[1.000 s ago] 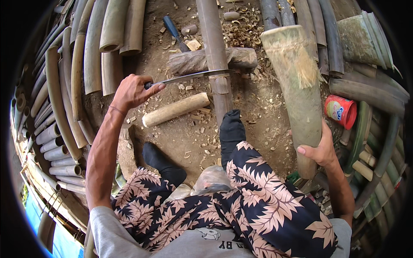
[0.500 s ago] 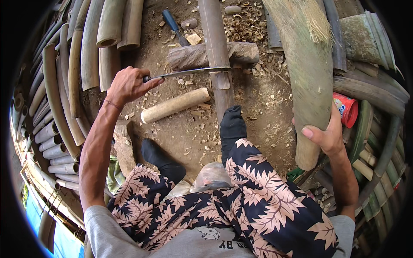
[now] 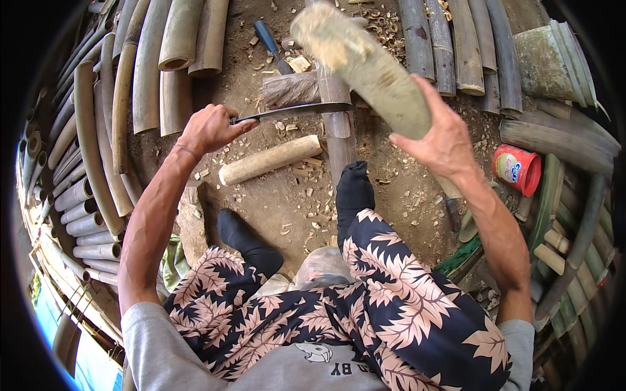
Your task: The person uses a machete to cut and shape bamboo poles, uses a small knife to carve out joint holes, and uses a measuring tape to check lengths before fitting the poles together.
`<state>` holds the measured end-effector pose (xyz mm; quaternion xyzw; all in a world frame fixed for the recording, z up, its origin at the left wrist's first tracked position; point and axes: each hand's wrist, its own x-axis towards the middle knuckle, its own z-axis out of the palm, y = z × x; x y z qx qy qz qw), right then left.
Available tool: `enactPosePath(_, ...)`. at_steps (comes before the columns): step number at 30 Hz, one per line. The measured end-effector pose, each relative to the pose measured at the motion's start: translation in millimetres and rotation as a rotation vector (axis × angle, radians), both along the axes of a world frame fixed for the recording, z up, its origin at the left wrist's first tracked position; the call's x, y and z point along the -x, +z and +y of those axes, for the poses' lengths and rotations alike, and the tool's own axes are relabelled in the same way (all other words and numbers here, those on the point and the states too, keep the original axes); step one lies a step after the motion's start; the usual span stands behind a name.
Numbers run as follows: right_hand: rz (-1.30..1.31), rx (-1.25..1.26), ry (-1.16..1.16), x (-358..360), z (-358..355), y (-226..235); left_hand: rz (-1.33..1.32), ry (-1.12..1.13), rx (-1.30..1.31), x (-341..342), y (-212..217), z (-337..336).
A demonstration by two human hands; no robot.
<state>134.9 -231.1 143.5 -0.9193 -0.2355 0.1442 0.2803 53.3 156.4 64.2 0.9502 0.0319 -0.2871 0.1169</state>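
Observation:
My left hand (image 3: 212, 130) is closed round the handle of a long, dark-bladed knife (image 3: 297, 110). Its blade lies crosswise over a brownish bamboo pole (image 3: 339, 146), touching it at a notched spot. The pole runs away from me across a rough log (image 3: 287, 90), and my right foot in a black sock (image 3: 354, 192) is at its near end. In my right hand (image 3: 443, 140) is a thick wooden club (image 3: 372, 72) with a worn, frayed far end. It is raised above the ground and tilted to the left, hiding part of the pole.
Bamboo lengths (image 3: 147, 65) are stacked along the left, with more poles (image 3: 450, 45) at the back right. A short pale bamboo piece (image 3: 270, 159) and a blue-handled tool (image 3: 267, 39) lie among shavings. At right are a red tin (image 3: 517, 169) and a grey bucket (image 3: 551, 62).
My right hand has swung the club leftward and forward, from upright at my right side to tilted near the knife. The knife and pole have stayed almost in place.

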Motion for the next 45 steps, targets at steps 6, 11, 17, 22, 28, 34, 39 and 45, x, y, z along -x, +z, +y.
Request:
enactPosePath(6,-0.423,-0.606,-0.135,-11.8,14.3,37.3,-0.001,-0.027,-0.011,2.9,-0.5,4.8)
enactPosePath(11,0.131,0.131,0.076,15.6,-7.6,-22.4,0.004,-0.005,0.024,1.1,-10.7,2.5)
enactPosePath(17,-0.293,-0.498,-0.115,-43.7,19.7,80.0,0.066,-0.002,0.034,4.7,-1.7,5.4)
enactPosePath(22,-0.364,-0.463,-0.067,6.6,1.4,-12.1,0.045,-0.035,0.056,-6.4,-4.5,-1.6)
enactPosePath(28,-0.167,-0.068,0.027,-10.0,3.8,28.5,0.114,-0.022,0.077,-0.6,-9.5,8.0)
enactPosePath(34,-0.371,-0.895,-0.277,-33.4,24.4,56.4,0.101,-0.006,0.081,-1.9,-9.3,5.6)
enactPosePath(39,0.114,0.103,0.115,9.7,0.1,-25.1,0.107,-0.058,0.055,-5.3,-18.0,7.4)
enactPosePath(45,-0.231,-0.53,-0.183,-9.8,27.6,53.7,0.19,-0.011,0.132,1.6,-16.3,11.4)
